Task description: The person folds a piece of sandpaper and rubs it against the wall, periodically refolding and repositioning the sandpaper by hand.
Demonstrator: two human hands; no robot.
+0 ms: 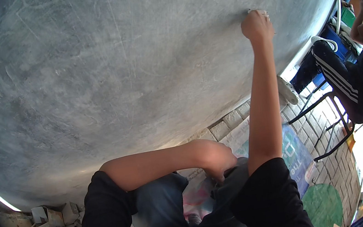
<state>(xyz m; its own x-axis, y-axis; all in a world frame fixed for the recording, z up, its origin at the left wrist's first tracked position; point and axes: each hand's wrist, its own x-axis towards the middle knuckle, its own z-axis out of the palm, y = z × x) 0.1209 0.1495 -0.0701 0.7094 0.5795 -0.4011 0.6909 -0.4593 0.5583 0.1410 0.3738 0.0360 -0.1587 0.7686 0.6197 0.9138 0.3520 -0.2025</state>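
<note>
A large grey surface (106,73) with streaks and scratches fills the upper left and middle of the view. My right arm is stretched far out to it. Up there my right hand (257,26) is closed and pressed close to the surface. A small pale bit shows at its far edge, but the fingers hide what it is. Bent across my body, my left arm ends in my left hand (218,157), which lies over my right knee (240,170) in dark trousers. Its thumb stands apart from the fingers, whose tips are partly hidden, and no object shows in it.
On the right, another person in striped dark trousers (340,72) sits on a black metal-legged chair (329,106). Printed sheeting (296,153) covers part of the brick-paved floor (331,153). A green round thing (323,207) lies nearby. Broken blocks (57,217) are piled at lower left.
</note>
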